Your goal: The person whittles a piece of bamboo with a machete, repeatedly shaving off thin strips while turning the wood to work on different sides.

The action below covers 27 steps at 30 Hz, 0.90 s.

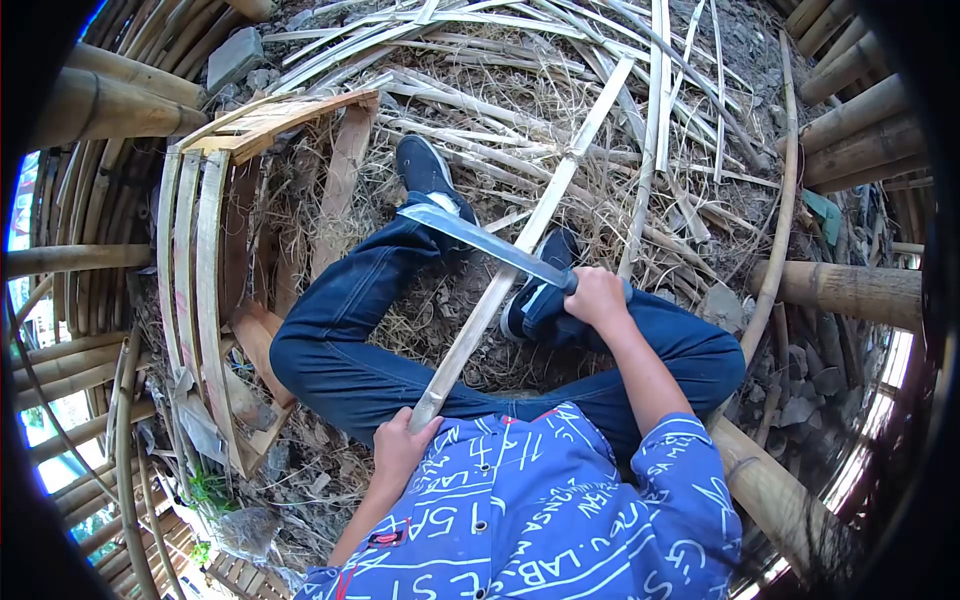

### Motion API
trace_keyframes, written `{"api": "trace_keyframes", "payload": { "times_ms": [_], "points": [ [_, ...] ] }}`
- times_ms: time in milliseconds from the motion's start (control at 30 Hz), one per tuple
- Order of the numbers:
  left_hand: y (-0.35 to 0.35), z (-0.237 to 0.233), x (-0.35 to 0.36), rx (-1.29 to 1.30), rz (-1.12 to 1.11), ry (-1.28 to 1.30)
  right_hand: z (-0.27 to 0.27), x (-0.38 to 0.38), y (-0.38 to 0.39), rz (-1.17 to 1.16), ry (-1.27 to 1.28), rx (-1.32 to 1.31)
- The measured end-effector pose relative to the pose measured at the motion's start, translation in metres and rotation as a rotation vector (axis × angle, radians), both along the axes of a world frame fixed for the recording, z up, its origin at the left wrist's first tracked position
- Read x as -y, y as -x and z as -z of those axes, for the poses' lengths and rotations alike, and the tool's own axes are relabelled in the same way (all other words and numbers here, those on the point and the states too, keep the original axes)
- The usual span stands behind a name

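Hands partly hide the knife handle and the strip's near end.

Single view, head-worn. The scene is seen from above, aimed forward and steeply down along the wearer's own body. Shirt is caught closest, at bottom edge. Left hand is framed below centre, right hand right of centre, both near. Shoes are set farther off; split strips are placed farthest, at top. Bamboo poles are taken in at both sides. Very wide lens; corners are cut by a round dark border.
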<state>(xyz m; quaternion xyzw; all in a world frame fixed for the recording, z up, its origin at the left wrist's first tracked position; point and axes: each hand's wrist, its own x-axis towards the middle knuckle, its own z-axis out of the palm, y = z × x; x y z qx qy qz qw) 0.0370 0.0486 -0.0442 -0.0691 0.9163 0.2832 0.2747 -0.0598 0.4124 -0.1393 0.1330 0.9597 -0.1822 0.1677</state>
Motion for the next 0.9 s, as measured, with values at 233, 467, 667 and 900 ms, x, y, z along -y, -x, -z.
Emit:
{"api": "trace_keyframes", "payload": {
  "times_ms": [233, 467, 667, 900],
  "points": [
    [-0.001, -0.002, -0.001, -0.013, 0.029, 0.028, 0.008, -0.027, 0.021, -0.015, -0.092, 0.053],
    [-0.001, 0.001, -0.001, -0.058, 0.073, 0.049, 0.011, -0.101, 0.059, 0.162, -0.226, 0.062],
    [-0.004, 0.002, 0.0, -0.051, 0.026, 0.034, 0.017, -0.104, 0.073, 0.13, -0.249, 0.033],
    [-0.004, 0.006, 0.003, -0.045, 0.003, -0.008, 0.011, -0.103, 0.093, 0.141, -0.288, -0.009]
  ]
}}
